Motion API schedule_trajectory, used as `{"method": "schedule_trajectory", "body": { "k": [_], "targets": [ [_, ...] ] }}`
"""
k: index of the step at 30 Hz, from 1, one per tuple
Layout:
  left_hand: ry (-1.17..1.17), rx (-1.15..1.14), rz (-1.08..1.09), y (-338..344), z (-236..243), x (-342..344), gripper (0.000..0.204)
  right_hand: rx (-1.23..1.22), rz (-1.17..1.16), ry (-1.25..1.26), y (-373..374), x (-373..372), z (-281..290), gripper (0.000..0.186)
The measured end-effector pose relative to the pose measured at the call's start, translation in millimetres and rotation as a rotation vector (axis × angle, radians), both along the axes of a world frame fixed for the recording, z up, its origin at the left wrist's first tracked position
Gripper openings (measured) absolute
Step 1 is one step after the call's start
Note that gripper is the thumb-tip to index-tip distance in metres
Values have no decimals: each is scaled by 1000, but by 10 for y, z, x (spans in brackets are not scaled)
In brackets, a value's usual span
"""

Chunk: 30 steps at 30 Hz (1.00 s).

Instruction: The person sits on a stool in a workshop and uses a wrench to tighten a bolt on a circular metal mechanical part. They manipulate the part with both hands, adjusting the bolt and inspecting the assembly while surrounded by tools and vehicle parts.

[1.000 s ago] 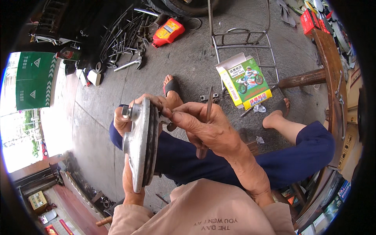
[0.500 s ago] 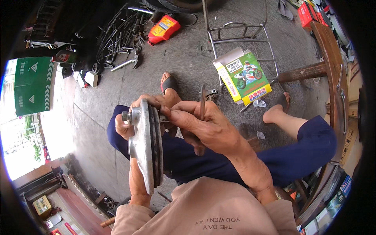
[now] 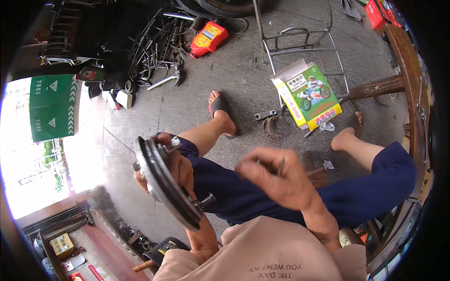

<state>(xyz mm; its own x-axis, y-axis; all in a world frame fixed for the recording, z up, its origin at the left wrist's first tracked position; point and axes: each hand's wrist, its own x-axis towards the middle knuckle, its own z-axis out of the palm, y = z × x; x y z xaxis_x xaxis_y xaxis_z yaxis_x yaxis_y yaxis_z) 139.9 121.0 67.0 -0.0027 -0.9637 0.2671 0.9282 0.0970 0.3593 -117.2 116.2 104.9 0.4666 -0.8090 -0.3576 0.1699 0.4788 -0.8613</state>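
In my left hand [image 3: 180, 164] is a round metal brake plate [image 3: 164, 180], held tilted and nearly edge-on, with its pins and posts facing right. My left fingers wrap its far side. Apart from the plate, to its right above my lap, my right hand [image 3: 281, 178] has curled fingers. They are blurred, and a thin thing among them is too unclear to name. Beyond my hands a curved brake shoe [image 3: 270, 128] rests on the floor beside a small metal lever [image 3: 266, 114].
A green and yellow box [image 3: 307, 96] leans on a metal rack [image 3: 304, 49]. A red bottle [image 3: 209, 38] and a hammer [image 3: 164, 80] lie near a pile of metal rods [image 3: 152, 49]. A wooden bench frame [image 3: 403, 84] stands at right. My feet are on the floor.
My right hand has drawn away from the brake plate to the right. The plate has tilted, its lower edge swinging right. The flat, dark piece in my right hand no longer shows clearly.
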Motion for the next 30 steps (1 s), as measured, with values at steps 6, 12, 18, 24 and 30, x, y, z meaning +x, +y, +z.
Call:
{"method": "schedule_trajectory", "body": {
  "k": [6,12,18,24,30],
  "targets": [
    [65,-116,7,29,1,191,58,-424,13,-69,296,197,197,26],
    [293,-349,-342,-222,-516,351,65,-343,-109,-12,380,261,231,57],
    [-201,596,259,-47,-204,-458,64,-472,-256,171,371,164,166,70],
    [-123,689,232,-55,-330,-594,47,-565,-429,361,450,190,135,63],
    [-372,844,69,-60,-420,-544,58,-760,-408,492,562,204,108,59]
  ]
}}
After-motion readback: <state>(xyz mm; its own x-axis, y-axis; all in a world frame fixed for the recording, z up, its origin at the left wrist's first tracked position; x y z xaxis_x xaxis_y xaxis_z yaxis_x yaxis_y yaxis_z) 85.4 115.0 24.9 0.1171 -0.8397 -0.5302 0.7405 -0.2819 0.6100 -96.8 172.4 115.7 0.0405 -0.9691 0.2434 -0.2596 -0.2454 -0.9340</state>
